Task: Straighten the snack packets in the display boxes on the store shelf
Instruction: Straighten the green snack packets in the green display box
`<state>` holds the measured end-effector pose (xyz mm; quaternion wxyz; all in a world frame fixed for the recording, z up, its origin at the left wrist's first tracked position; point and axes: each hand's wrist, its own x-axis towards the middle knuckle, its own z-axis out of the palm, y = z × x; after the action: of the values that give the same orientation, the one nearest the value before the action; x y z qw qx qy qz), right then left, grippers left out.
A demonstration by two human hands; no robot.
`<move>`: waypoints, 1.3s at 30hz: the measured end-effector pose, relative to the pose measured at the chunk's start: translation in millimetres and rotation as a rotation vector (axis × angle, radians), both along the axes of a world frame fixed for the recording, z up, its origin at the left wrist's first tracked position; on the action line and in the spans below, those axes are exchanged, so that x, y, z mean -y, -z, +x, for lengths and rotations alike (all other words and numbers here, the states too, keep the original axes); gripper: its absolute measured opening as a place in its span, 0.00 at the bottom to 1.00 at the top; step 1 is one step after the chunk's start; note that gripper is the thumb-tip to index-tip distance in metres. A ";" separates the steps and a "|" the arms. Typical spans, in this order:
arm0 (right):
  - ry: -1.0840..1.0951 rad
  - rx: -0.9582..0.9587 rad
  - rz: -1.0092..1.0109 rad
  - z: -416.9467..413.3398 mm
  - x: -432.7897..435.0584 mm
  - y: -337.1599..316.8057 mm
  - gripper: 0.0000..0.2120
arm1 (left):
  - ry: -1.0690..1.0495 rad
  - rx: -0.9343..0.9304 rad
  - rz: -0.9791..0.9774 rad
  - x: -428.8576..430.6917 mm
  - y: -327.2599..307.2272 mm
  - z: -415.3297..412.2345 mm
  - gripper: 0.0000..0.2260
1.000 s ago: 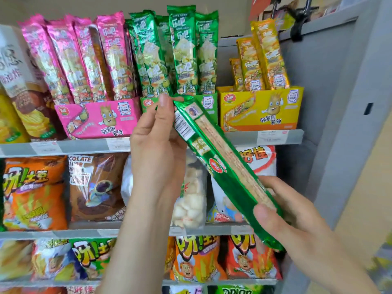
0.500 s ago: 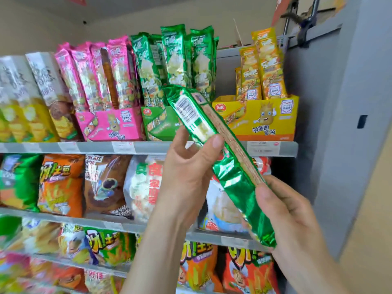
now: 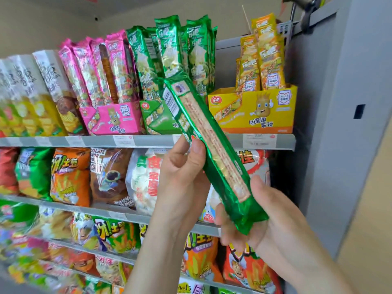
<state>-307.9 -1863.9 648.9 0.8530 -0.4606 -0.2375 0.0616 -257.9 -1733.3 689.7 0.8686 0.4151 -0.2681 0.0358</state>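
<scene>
Green packet [image 3: 209, 145] tilted before its green display box [image 3: 157, 118]: your left hand [image 3: 182, 179] pinches mid-length, your right hand [image 3: 267, 225] clasps the lower end; likely light, slick, crushable, so hold the ends gently.

**Bags, tags and a grey panel around the fingers**

Just left of the fingers [image 3: 227, 228] stands a white bag [image 3: 146, 177] with red characters. Further left in the same row come a brown bag [image 3: 110, 175], an orange bag [image 3: 71, 177] and a green bag [image 3: 34, 170]. Up and far to the left, white-and-yellow bags [image 3: 27, 98] stand upright. Above the fingers is a white price tag [image 3: 261, 141]. Below them, orange bags [image 3: 199, 257] with cartoon faces fill a lower row. To the right rises a grey panel [image 3: 339, 124] with a small black slot [image 3: 359, 111]. A black clamp [image 3: 307, 11] sits at its top edge. A beige wall [image 3: 375, 209] lies further right.
</scene>
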 end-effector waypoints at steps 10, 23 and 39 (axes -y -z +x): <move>0.811 0.424 -0.630 -0.7 -10.1 4.4 0.19 | -0.307 0.070 0.264 4.7 4.5 -3.5 0.04; 0.531 0.275 -0.198 -1.6 -2.8 -1.7 0.22 | -0.258 0.091 0.323 3.1 6.1 0.0 0.14; 1.029 0.327 -0.460 7.9 -5.9 -2.0 0.17 | 0.003 0.018 0.234 -5.2 12.9 0.1 0.14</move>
<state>-300.0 -1858.0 650.9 0.6034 -0.6935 -0.0925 -0.3826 -257.8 -1728.1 676.8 0.8119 0.5129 -0.2786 0.0067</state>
